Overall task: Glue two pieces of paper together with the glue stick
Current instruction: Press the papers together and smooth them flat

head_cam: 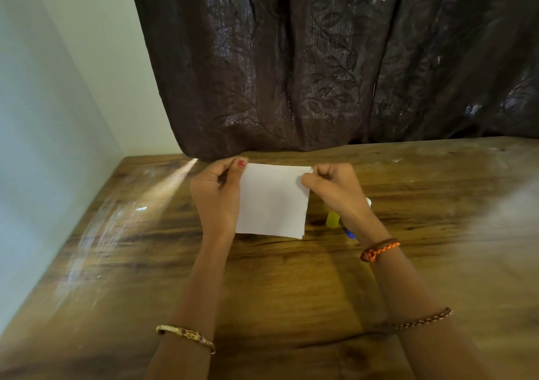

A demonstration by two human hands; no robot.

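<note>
- Fingers of our left hand (217, 188) curl round the paper's left edge, thumb on top near the far corner.
- Paper (272, 200) is held between both hands just above the wooden table (291, 286); we judge it light, limp and easily creased, so edge pinches near the corners suit it. Whether it is one sheet or two, we cannot tell.
- Our right hand (335, 190) pinches the far right corner, fingers curled.
- Glue stick (333, 219) lies on the table, partly hidden under our right wrist.

The single head-worn view looks forward and down, close over the wooden table (122, 263) toward the dark curtain (320, 58).
</note>
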